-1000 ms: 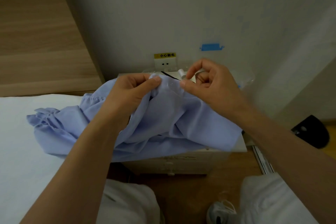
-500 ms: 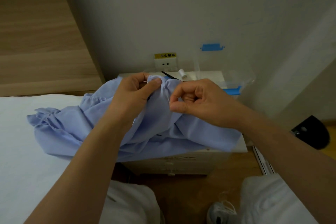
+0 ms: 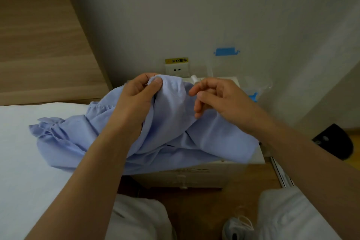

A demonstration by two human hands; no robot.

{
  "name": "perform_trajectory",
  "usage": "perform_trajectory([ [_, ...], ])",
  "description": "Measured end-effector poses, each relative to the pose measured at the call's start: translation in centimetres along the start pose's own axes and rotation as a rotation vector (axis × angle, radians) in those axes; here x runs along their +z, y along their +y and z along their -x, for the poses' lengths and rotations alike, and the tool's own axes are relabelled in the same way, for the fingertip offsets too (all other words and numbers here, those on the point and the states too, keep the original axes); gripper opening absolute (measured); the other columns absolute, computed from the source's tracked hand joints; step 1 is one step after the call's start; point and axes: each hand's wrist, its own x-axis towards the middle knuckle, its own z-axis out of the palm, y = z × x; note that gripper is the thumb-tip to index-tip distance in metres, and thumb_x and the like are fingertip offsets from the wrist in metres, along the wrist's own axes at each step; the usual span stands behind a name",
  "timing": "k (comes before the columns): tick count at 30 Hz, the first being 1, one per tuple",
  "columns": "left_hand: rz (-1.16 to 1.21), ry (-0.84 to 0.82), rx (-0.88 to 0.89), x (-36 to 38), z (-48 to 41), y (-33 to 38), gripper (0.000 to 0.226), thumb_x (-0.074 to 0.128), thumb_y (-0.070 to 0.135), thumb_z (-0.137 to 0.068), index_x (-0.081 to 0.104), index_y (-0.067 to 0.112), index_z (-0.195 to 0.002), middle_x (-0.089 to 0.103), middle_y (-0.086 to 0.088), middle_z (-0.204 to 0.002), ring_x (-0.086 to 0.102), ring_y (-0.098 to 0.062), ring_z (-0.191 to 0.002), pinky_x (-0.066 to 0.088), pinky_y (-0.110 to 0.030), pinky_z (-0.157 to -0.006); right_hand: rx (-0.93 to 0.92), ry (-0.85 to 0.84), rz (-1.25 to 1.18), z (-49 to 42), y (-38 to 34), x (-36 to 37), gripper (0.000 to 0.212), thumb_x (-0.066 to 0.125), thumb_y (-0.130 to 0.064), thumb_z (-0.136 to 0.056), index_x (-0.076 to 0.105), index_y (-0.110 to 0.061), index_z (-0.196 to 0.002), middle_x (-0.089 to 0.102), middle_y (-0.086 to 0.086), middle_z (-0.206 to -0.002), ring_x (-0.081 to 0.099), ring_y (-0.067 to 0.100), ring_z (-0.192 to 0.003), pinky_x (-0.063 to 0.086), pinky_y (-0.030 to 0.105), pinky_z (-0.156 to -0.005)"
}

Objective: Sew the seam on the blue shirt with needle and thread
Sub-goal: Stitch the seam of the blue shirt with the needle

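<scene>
Over the white counter (image 3: pixel 194 178) by the bed (image 3: pixel 29 161), the left hand (image 3: pixel 136 101) pinched the blue shirt (image 3: pixel 171 122) at its raised fold, and the right hand (image 3: pixel 220 99) hung just right of it, its fingers (image 3: pixel 200 86) curled, though I couldn't tell whether they held a needle.

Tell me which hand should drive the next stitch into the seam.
Right, probably. The left hand pinches the blue shirt by its raised edge, steadying it; the right hand hovers beside that fold, thumb and forefinger nearly together.

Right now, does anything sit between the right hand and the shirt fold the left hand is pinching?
Nothing visible does. The left hand pinches the blue shirt at its raised fold; the right hand is beside it, with only bare cloth between.
</scene>
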Motion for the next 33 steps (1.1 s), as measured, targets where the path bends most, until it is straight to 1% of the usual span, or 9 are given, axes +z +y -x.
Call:
perform_trajectory([
  [3,-0.007,-0.017,0.002,0.0,0.1,0.1,0.019,0.049,0.023,-0.099,0.063,0.017,-0.089,0.067,-0.005,-0.082,0.063,-0.017,-0.082,0.050,-0.031,-0.075,0.039,-0.003,-0.020,-0.2,-0.2,-0.3,0.015,0.056,-0.010,-0.096,0.067,-0.001,-0.098,0.073,0.008,-0.080,0.071,0.016,-0.079,0.056,0.025,-0.083],
  [7,-0.012,-0.078,0.015,0.0,0.3,0.4,0.018,0.048,0.023,-0.099,0.064,0.016,-0.092,0.067,-0.008,-0.087,0.064,-0.021,-0.086,0.052,-0.034,-0.079,-0.035,0.218,0.154,-0.6,0.3,-0.3,0.009,0.063,-0.016,-0.091,0.070,-0.010,-0.087,0.069,0.000,-0.085,0.063,0.006,-0.081,0.050,0.026,-0.080],
  [11,-0.009,-0.161,0.022,0.5,0.7,0.7,0.020,0.046,0.019,-0.099,0.062,0.014,-0.088,0.066,0.000,-0.076,0.062,-0.010,-0.074,0.051,-0.020,-0.068,-0.058,0.187,0.263,-0.9,1.4,0.2,0.019,0.064,-0.019,-0.089,0.064,-0.022,-0.108,0.062,-0.007,-0.114,0.056,0.004,-0.103,0.044,0.015,-0.084],
  [14,-0.015,-0.134,0.006,0.3,0.5,0.5,0.020,0.047,0.020,-0.099,0.062,0.016,-0.086,0.066,0.005,-0.072,0.062,-0.007,-0.071,0.049,-0.019,-0.066,-0.035,0.150,0.316,-0.9,1.5,0.0,0.008,0.062,-0.017,-0.092,0.068,-0.020,-0.095,0.065,-0.014,-0.097,0.057,-0.001,-0.101,0.036,0.001,-0.082],
  [17,-0.067,-0.024,-0.052,0.0,0.0,0.0,0.022,0.051,0.025,-0.098,0.063,0.021,-0.081,0.064,0.006,-0.071,0.059,-0.010,-0.072,0.047,-0.026,-0.072,-0.026,0.149,0.312,-0.8,1.1,-0.9,0.009,0.060,-0.018,-0.094,0.067,-0.019,-0.089,0.064,-0.016,-0.081,0.057,-0.006,-0.081,0.042,0.006,-0.074],
  [19,-0.117,0.034,-0.071,-0.3,-0.3,-0.4,0.024,0.053,0.030,-0.097,0.063,0.026,-0.076,0.063,0.009,-0.070,0.057,-0.012,-0.075,0.045,-0.030,-0.076,-0.031,0.120,0.311,-0.7,1.0,-1.4,0.010,0.057,-0.019,-0.096,0.065,-0.017,-0.091,0.063,-0.008,-0.074,0.058,0.002,-0.073,0.046,0.015,-0.069],
  [23,-0.153,0.093,-0.078,-0.5,-0.2,-0.4,0.024,0.055,0.034,-0.096,0.066,0.026,-0.075,0.064,0.008,-0.073,0.058,-0.014,-0.080,0.047,-0.031,-0.078,-0.077,0.067,0.306,-0.4,0.7,-1.5,0.014,0.057,-0.022,-0.096,0.066,-0.012,-0.091,0.057,0.025,-0.071,0.049,0.020,-0.064,0.038,0.009,-0.062],
  [28,-0.175,0.115,-0.133,-0.1,0.0,0.3,0.030,0.053,0.028,-0.097,0.060,0.026,-0.068,0.058,0.001,-0.072,0.054,-0.018,-0.079,0.043,-0.028,-0.072,-0.052,-0.067,0.236,-0.1,0.1,-2.2,0.027,0.066,-0.043,-0.078,0.071,-0.016,-0.078,0.035,0.007,-0.053,0.033,0.012,-0.052,0.031,0.015,-0.053],
  [33,-0.185,0.187,-0.141,0.2,0.5,0.9,0.026,0.052,0.031,-0.097,0.056,0.029,-0.071,0.056,0.007,-0.077,0.051,-0.010,-0.076,0.041,-0.023,-0.070,0.032,-0.164,0.194,-0.1,0.0,-3.0,0.021,0.070,-0.038,-0.073,0.071,-0.018,-0.078,0.049,-0.012,-0.049,0.041,0.002,-0.049,0.034,0.013,-0.053],
])
